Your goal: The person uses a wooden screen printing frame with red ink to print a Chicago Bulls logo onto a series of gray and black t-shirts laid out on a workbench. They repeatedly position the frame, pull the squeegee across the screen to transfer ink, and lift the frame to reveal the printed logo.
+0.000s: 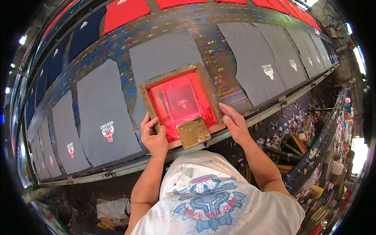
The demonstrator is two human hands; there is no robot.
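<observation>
A square wooden screen frame (214, 98) coated inside with red ink lies over a grey fabric panel (160, 51) on the long paint-spotted table (211, 62). My left hand (154, 133) grips its left side with bent fingers. My right hand (235, 123) holds the right side near the lower corner, thumb and fingers along the wood. A squeegee with a stained wooden handle (194, 133) rests at the near end of the screen, between my hands. A pale design shows faintly through the middle of the mesh; what lies directly under it is hidden.
Grey panels with small prints (105, 98) run to both sides along the table. Navy (84, 35) and red panels (125, 15) lie farther back. A metal rail (270, 107) edges the near side. A cluttered shelf of containers (338, 164) is at right, with ink-stained debris below.
</observation>
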